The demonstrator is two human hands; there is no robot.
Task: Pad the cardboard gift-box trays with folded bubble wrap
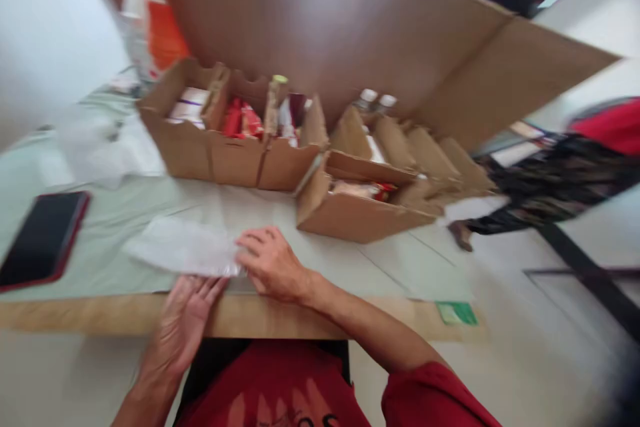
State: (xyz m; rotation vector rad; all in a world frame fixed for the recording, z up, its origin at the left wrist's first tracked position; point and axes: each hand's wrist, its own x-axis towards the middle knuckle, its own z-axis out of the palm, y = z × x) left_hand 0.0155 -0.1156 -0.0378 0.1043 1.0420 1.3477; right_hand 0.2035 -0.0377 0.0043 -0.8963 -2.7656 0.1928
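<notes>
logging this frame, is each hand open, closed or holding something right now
Left hand: open, palm up, fingers at the near edge of the plastic bag.
Right hand: fingers curled at the bag's right end; grip cannot be told.

The table (380,270) here wears a pale green cloth (125,203), its tan wooden edge (90,317) crossing the lower frame. On it lie 1 black phone in a red case (43,237), far left; crumpled whitish plastic (100,147), above; a blurred, translucent whitish plastic bag (180,247), left of centre; open brown cardboard boxes (235,163) across the middle.
</notes>
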